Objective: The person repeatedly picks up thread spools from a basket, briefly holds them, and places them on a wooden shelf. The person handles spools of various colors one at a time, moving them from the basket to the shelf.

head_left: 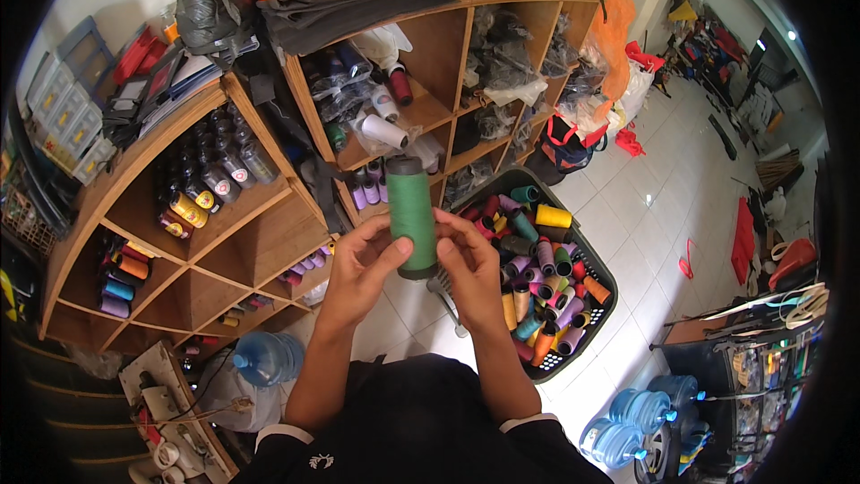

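A large spool of green thread (pixel 412 211) stands nearly upright in front of me, its dark core ends showing at top and bottom. My left hand (pixel 369 260) grips it from the left, thumb across the lower part. On the other side my right hand (pixel 468 264) holds it too, with the thumb near its bottom end. To the right of my hands is a dark plastic basket (pixel 613 296) heaped with thread spools in many colours. Behind the green spool, wooden shelves (pixel 439 108) hold white, red and purple spools, some in plastic bags.
At left, another wooden shelf (pixel 188 262) holds dark spools and coloured thread. A blue water jug (pixel 269 358) stands below it. More jugs (pixel 640 412) are at lower right, beside a rack. Bags (pixel 573 139) sit on the tiled floor (pixel 645 215) past the basket.
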Tool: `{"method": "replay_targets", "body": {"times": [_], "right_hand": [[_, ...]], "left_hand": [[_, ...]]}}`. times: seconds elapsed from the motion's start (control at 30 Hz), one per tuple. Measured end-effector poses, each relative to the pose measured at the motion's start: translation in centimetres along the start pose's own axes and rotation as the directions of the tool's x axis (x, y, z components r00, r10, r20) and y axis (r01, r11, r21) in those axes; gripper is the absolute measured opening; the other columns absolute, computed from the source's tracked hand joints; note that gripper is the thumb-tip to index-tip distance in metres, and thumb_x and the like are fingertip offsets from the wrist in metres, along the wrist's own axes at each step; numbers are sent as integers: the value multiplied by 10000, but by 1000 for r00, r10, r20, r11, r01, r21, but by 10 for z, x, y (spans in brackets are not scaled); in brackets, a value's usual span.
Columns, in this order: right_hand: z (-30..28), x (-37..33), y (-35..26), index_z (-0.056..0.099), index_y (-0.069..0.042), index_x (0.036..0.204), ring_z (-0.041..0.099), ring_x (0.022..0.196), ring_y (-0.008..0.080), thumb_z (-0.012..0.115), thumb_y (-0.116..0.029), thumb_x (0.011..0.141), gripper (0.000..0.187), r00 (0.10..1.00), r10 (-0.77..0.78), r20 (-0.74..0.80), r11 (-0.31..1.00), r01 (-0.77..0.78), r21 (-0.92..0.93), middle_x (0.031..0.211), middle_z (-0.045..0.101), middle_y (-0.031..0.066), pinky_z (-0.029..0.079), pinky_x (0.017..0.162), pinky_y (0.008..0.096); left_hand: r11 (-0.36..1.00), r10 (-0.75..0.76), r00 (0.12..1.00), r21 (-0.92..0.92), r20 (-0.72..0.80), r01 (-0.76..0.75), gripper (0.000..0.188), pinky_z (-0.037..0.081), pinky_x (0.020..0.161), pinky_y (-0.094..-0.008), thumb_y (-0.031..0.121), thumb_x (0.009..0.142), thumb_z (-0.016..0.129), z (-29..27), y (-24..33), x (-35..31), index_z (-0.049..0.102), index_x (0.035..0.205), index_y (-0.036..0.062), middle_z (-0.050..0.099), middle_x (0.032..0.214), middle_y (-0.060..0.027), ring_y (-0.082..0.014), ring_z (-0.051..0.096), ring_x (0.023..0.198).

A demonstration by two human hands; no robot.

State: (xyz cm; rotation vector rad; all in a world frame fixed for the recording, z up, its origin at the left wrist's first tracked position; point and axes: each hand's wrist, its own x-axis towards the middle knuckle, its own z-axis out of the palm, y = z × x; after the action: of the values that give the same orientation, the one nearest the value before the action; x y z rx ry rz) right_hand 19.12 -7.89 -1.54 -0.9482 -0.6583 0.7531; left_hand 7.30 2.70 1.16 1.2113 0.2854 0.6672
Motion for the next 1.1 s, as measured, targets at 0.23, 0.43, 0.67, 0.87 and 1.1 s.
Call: {"method": "replay_targets", "body": {"times": [0.23,0.43,0.67,0.87,1.1], "right_hand": [[20,-5,-2,487,-41,1349,587,1075,182,774,-41,771,645,971,-226,81,872,238,-428,1208,547,86,491,894,331],[18,2,13,462,-37,1382,590,1094,190,762,-42,789,664,983,-134,123,960,159,-231,1259,537,96,487,920,340],[10,12,26,471,-39,1385,570,1104,189,732,-64,824,620,972,-96,215,980,130,-153,1219,569,92,463,935,335],[25,1,38,574,-32,1246,590,1017,208,737,-24,774,500,979,-125,161,848,190,-494,1071,601,105,483,845,322],[55,-15,79,616,-9,1155,613,922,227,682,21,778,383,971,-70,228,764,200,-613,1030,602,134,504,747,314]], "left_hand": [[999,45,998,10,-44,-45,339,506,852,-300,104,851,727,-13,-9,0,619,1142,-32,685,1029,-121,-162,647,946],[999,18,998,48,-53,-16,330,524,845,-302,45,826,736,-27,-4,-2,625,1126,-39,689,1001,-112,-165,650,930],[998,41,998,39,-43,-39,441,522,887,-316,18,798,750,-39,-1,-8,575,1199,-31,636,1081,-89,-169,613,1003],[979,75,985,198,-156,-43,465,501,938,-355,-23,783,747,-57,-17,-30,568,1211,7,603,1120,-75,-171,577,1079],[937,174,918,347,-357,-43,507,507,946,-355,41,788,767,-90,-43,-77,549,1243,-1,622,1140,-113,-188,606,1071]]}}
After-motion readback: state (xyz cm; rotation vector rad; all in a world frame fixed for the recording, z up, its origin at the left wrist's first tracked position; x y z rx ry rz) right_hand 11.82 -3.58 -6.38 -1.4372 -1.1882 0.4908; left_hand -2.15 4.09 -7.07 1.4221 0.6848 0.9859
